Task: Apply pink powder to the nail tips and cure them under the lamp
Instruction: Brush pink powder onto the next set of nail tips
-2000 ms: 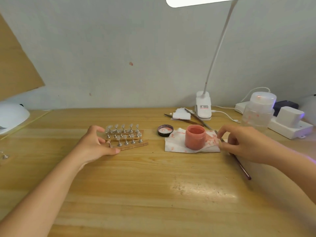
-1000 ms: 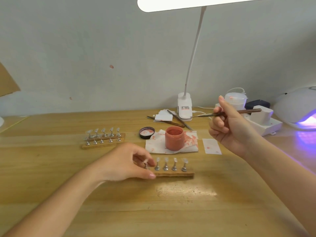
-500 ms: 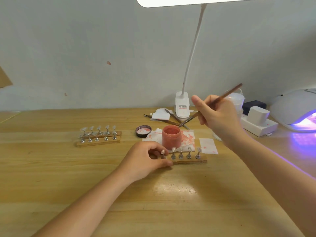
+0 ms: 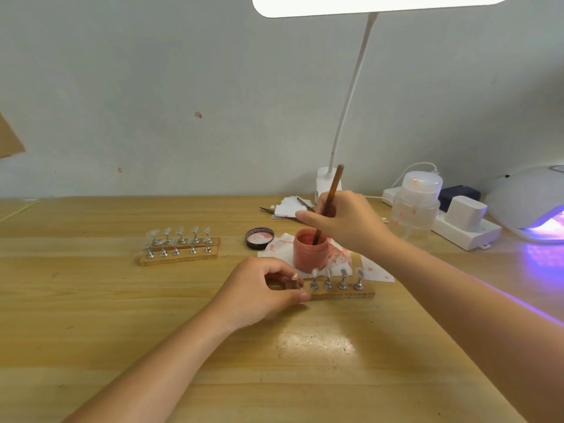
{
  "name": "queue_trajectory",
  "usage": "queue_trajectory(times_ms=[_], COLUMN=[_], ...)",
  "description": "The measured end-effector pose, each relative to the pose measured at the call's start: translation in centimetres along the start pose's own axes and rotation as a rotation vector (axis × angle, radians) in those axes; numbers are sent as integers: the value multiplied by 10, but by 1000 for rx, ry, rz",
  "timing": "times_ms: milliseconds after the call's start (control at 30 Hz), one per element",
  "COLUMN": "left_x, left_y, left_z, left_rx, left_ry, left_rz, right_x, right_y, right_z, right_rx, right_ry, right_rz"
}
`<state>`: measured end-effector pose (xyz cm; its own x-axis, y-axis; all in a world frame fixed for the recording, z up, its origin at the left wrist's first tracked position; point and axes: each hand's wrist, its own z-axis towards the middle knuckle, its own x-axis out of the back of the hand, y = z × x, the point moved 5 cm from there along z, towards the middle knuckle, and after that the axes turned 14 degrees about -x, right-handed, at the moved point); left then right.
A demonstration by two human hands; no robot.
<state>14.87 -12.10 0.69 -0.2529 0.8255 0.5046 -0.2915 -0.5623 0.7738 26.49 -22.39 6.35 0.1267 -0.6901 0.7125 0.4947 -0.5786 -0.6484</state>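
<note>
The thin brown-handled brush, tilted above the jar half a second ago, is now dipped near-upright into the open pink powder jar, pinched by the right hand; the narrow wooden strip of metal-stemmed clear nail tips is kept just in front of the jar, its left end gripped by the left hand (powder loading is judged underway); the white curing lamp glows violet at far right, not yet used.
</note>
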Motion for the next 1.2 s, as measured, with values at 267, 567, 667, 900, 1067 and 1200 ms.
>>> queue_trajectory(times_ms=[267,567,667,900,1067,1200], left_x=[0,2,2,3,3,2], left_y=[1,1,1,0,0,0], left_z=[1,0,-1,0,-1,-1], left_rx=[-63,-67,-70,-53,-59,-68], left_ry=[49,60,55,54,63,85], left_rz=[33,40,23,16,-9,-17], right_x=[27,36,38,50,54,43], right_y=[1,23,25,25,10,1], right_z=[-2,-1,-1,-4,-33,-67], right_rx=[-26,-140,-145,-132,-32,123], right_ry=[100,89,100,200,209,144], right_rz=[183,356,360,369,536,630])
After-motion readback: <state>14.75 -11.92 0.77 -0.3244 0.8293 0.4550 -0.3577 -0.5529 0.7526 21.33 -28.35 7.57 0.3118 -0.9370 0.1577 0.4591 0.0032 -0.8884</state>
